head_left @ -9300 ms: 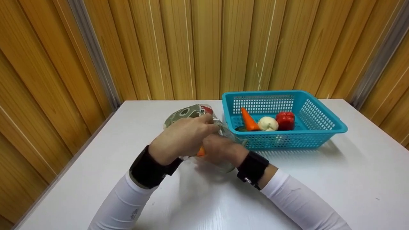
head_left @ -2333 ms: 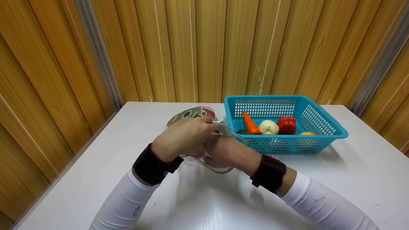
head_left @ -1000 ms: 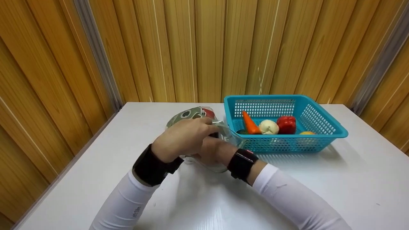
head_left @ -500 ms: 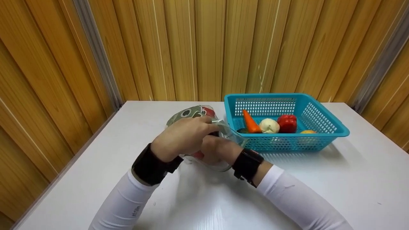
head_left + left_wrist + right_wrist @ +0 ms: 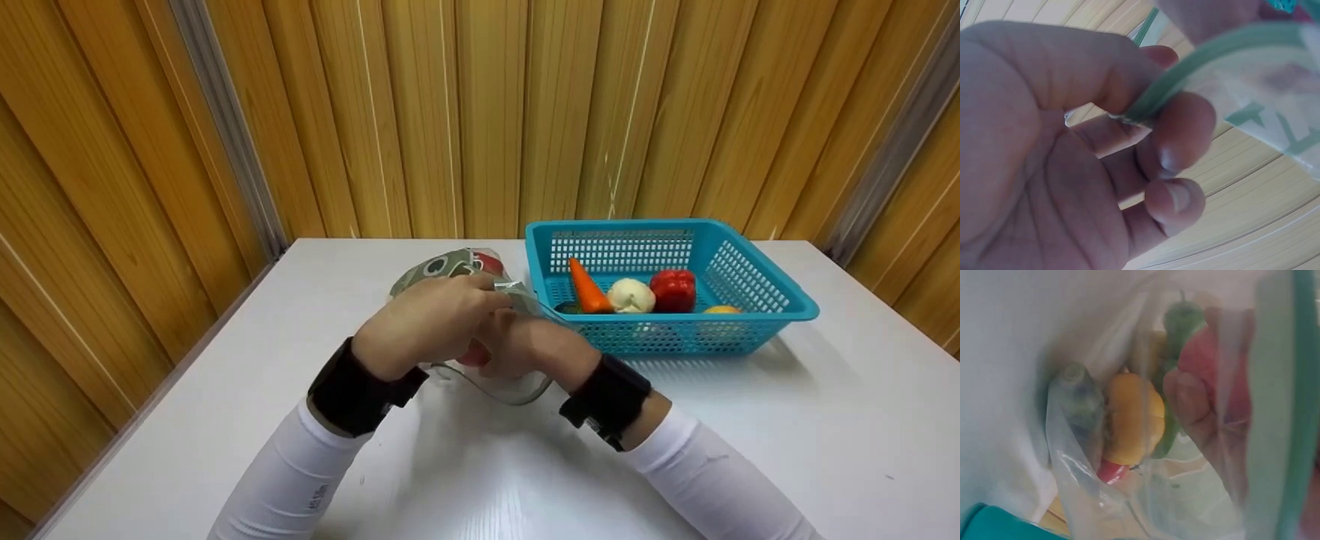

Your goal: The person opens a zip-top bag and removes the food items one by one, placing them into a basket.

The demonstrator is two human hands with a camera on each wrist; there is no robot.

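Observation:
My left hand (image 5: 431,319) pinches the green-edged rim of a clear zip bag (image 5: 1241,45) between thumb and fingers, at the bag's mouth. My right hand (image 5: 529,345) reaches in through that mouth. In the right wrist view its fingers (image 5: 1188,396) grip a rounded red piece of produce (image 5: 1202,354), partly veiled by the plastic. Deeper in the bag lie a ribbed orange-yellow fruit or vegetable (image 5: 1134,419), a green pepper (image 5: 1182,323) and a dark green, thick-stemmed vegetable (image 5: 1075,402). The bag's far end (image 5: 435,266) shows a green print beyond the left hand.
A turquoise basket (image 5: 675,319) stands on the white table (image 5: 450,472), right of the bag. It holds a carrot (image 5: 589,289), a garlic bulb (image 5: 631,295), a red bell pepper (image 5: 673,290) and a yellow-orange fruit (image 5: 721,309). Wood-look walls (image 5: 487,112) rise behind.
The yellow-orange fruit has appeared in the basket since the oldest frame. My right hand has gone deeper into the bag, then drawn back slightly rightward with the red produce. The left hand stays put.

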